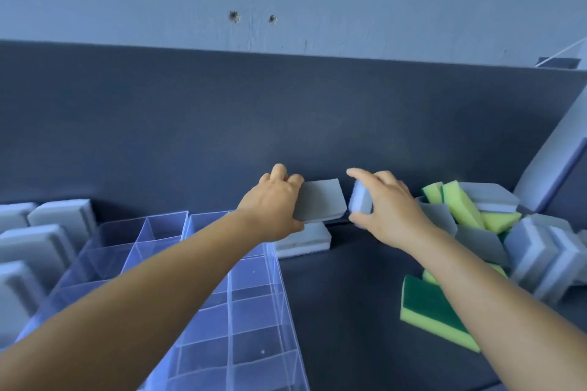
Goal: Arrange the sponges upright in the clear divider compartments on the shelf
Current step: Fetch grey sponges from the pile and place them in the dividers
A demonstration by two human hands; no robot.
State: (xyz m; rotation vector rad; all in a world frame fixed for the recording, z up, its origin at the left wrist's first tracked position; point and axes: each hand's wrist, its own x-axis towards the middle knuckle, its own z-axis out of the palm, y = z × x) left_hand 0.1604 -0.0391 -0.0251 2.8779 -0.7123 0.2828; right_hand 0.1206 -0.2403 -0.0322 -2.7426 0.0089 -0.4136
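My left hand grips a grey-topped white sponge by its left end, holding it above another white sponge that lies flat on the shelf. Just to the right, my right hand pinches a second white sponge between thumb and fingers, on edge. The clear divider boxes stand at the lower left, and the compartments I can see hold nothing.
A loose pile of yellow-green sponges and grey-white sponges lies to the right. One green-backed sponge lies apart at the front. More grey-white sponges stand at far left. A dark back panel bounds the shelf.
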